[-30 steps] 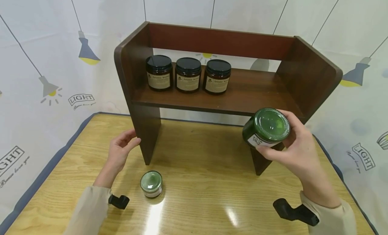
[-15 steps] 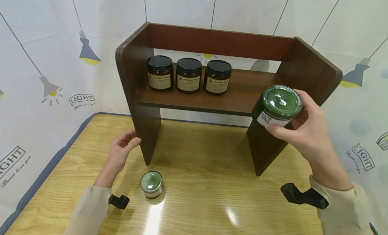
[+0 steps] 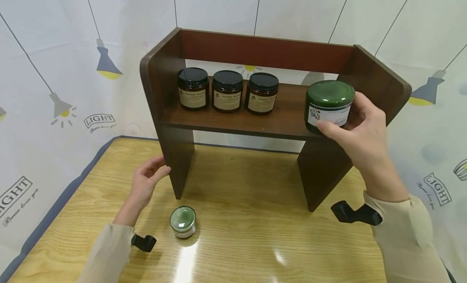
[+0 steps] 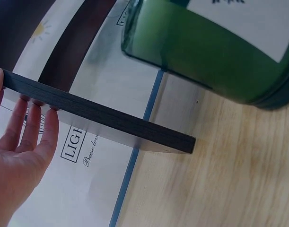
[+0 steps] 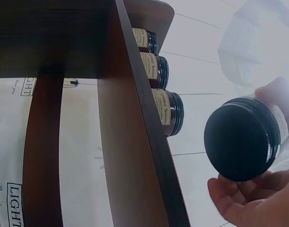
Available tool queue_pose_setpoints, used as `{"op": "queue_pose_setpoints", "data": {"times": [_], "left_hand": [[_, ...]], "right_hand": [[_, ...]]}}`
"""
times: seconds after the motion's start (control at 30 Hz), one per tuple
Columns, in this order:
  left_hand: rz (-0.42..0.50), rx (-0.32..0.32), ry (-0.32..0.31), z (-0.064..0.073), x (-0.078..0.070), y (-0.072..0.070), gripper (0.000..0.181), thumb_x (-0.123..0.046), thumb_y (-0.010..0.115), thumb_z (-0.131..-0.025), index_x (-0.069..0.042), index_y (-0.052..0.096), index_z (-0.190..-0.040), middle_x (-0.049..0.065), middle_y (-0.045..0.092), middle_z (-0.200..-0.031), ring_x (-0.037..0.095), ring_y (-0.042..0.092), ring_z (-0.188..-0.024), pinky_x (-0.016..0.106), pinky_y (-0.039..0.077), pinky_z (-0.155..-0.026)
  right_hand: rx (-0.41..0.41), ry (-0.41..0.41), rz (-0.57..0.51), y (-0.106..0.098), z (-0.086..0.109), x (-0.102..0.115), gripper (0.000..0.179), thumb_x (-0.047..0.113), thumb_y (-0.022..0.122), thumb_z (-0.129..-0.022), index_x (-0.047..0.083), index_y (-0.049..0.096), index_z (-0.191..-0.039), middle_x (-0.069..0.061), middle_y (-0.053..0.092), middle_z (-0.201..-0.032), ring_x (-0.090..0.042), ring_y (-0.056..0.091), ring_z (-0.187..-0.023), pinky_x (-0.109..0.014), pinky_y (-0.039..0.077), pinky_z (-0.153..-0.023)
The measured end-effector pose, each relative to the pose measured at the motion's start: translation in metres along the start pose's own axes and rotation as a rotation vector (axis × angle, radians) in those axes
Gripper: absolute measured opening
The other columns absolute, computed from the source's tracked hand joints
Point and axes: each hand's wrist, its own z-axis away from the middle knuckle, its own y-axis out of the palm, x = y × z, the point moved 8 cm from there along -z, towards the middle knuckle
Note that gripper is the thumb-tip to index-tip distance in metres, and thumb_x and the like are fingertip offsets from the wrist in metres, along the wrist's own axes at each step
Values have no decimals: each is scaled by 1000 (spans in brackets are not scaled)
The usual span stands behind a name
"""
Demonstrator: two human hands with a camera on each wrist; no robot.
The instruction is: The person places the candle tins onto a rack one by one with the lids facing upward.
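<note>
The right hand (image 3: 368, 139) holds a green jar (image 3: 330, 106), thumb on its label and dark lid underneath, apart from the right end of the shelf (image 3: 240, 121). The left hand (image 3: 143, 183) rests relaxed fingers against the left side panel (image 3: 178, 169). Too low an approach could knock the lid on the front edge; releasing it overhanging could tip it; pressing the panel unevenly might jolt three brown jars (image 3: 227, 97).
</note>
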Motion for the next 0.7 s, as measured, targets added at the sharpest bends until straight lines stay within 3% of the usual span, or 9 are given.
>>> {"op": "queue_pose_setpoints", "data": {"times": [0.3,0.57,0.7], "left_hand": [[18,8,8,0,-1,1,46,20,55,-83,-18,71,-101,-5,69,-95,8,62,-90,20,53,-74],[12,10,11,0,-1,1,45,20,55,-83,-18,71,-102,-5,69,-96,8,62,-90,20,53,-74],[3,11,10,0,0,0,47,20,55,-83,-20,71,-101,-6,69,-95,8,62,-89,20,53,-74]], "right_hand": [[-19,-68,44,1,-15,7,43,-3,71,-74,12,61,-113,1,60,-96,-14,55,-77,-14,49,-65],[-56,-64,65,-3,-23,6,51,-4,74,-68,15,52,-111,0,52,-99,-16,53,-83,-15,48,-71],[-68,-52,64,-5,-27,5,49,-2,75,-69,14,56,-111,0,52,-99,-16,54,-80,-14,49,-68]]}}
